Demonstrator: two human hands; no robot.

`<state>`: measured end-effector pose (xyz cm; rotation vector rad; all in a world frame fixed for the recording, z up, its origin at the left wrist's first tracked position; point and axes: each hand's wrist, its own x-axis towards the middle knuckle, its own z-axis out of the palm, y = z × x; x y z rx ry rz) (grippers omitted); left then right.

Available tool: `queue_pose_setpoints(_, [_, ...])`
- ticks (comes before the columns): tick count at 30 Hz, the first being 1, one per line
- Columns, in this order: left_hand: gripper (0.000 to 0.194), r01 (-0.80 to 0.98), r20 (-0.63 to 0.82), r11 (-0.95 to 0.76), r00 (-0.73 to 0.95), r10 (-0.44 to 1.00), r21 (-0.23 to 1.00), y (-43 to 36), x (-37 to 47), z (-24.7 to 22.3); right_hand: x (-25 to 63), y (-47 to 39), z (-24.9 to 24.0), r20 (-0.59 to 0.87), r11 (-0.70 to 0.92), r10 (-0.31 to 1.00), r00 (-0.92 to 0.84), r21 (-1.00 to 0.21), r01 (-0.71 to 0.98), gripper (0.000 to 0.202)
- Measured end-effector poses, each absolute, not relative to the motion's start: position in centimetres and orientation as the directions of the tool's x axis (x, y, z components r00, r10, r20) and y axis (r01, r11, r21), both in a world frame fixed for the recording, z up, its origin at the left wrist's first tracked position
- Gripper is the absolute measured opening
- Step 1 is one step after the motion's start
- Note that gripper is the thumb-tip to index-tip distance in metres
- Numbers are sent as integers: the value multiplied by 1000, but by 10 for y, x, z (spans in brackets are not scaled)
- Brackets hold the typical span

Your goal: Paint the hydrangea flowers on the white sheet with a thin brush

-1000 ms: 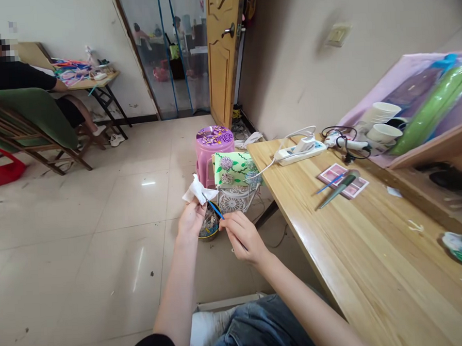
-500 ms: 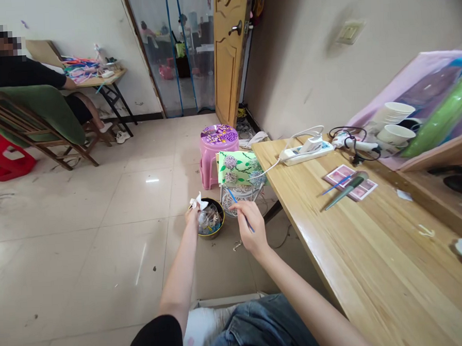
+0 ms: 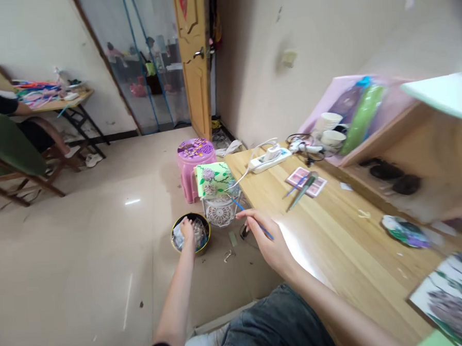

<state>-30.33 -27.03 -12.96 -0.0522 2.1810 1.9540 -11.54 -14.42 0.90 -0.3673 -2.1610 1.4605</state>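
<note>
My left hand (image 3: pixel 187 230) is over the bin (image 3: pixel 208 235), which has a yellow rim and holds crumpled plastic and other waste. Its fingers are small and partly hidden, so I cannot make out whether they hold anything. My right hand (image 3: pixel 268 238) pinches a thin blue paintbrush (image 3: pixel 240 205) beside the desk edge, its tip pointing up and left. Beyond the brush, a green floral cloth (image 3: pixel 211 179) lies over a white lacy rack (image 3: pixel 219 213).
The wooden desk (image 3: pixel 335 250) on my right bears a power strip (image 3: pixel 271 160), a pink card (image 3: pixel 315 187) with brushes, a paint palette (image 3: pixel 404 231) and a flower painting (image 3: pixel 454 300). A pink stool (image 3: pixel 187 178) stands behind the rack. A person sits far left.
My left hand has moved down to the bin, and the white tissue it held no longer shows in it. The view has turned right, bringing the palette and painting into sight.
</note>
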Motion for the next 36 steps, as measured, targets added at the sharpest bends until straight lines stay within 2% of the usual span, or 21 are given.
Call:
queue_pose_setpoints(2, [28,-104,-106,44,-993,47,994,-256,-286,-103,-84,-131,35,221,364,483,-847,-931,-35,25])
queue_pose_setpoints(5, [20,75,83,-97,-993,88,993,-227,-238,-49,-28,-108,71,196,365,505,-841,-931,2,29])
queue_pose_setpoints(7, [17,245,319,-266,-904,285,932,-200,-198,-8,10,-91,87,200,353,553,-809,-936,10,34])
queue_pose_setpoints(8, [18,232,346,-281,-809,475,931,-184,-178,11,28,-82,92,211,343,586,-782,-939,4,36])
queue_pose_setpoints(10, [26,137,252,-212,-482,839,968,-146,-137,46,62,-68,98,229,332,660,-715,-943,4,40])
queue_pose_setpoints(11, [31,93,187,-168,-272,944,981,-125,-118,60,78,-62,99,231,335,700,-676,-942,25,40])
queue_pose_setpoints(12, [35,42,127,-124,-90,988,991,-104,-99,72,92,-57,99,233,344,737,-634,-937,56,40])
queue_pose_setpoints(14, [43,-69,1,14,215,977,998,-63,-61,87,120,-50,99,251,380,803,-541,-915,139,38])
queue_pose_setpoints(16, [48,-131,-89,153,397,914,980,-29,-24,94,146,-45,99,317,440,834,-451,-876,198,36])
queue_pose_setpoints(19, [53,-130,-197,288,470,860,949,4,31,98,188,-45,101,402,490,864,-304,-813,316,37])
queue_pose_setpoints(21, [53,-113,-218,314,504,836,943,14,67,102,215,-51,103,422,478,878,-224,-779,406,38])
queue_pose_setpoints(25, [40,-60,-127,211,629,767,976,19,137,108,261,-72,111,382,403,910,-163,-718,567,38])
queue_pose_setpoints(28, [40,-46,-103,185,688,719,982,24,190,109,305,-86,111,392,361,915,-95,-687,631,32])
queue_pose_setpoints(30, [43,-114,-101,235,667,738,965,31,226,109,350,-88,105,447,336,894,5,-680,651,27])
queue_pose_setpoints(31, [44,-166,-94,257,639,763,952,35,243,109,378,-87,100,511,294,845,160,-693,659,25])
queue_pose_setpoints(32, [43,-209,-88,269,614,785,940,38,259,108,409,-82,94,570,205,734,370,-705,679,24])
queue_pose_setpoints(33, [42,-245,-74,270,598,798,931,40,274,108,440,-76,86,612,86,569,549,-708,701,25])
queue_pose_setpoints(34, [41,-269,-66,276,597,800,923,41,288,107,471,-68,78,614,-39,406,677,-728,684,36])
queue_pose_setpoints(35, [40,-279,-68,292,605,793,915,40,301,106,500,-60,69,573,-130,291,766,-770,625,56])
queue_pose_setpoints(36, [40,-283,-76,311,616,784,907,38,312,105,525,-50,60,507,-173,233,830,-818,549,74])
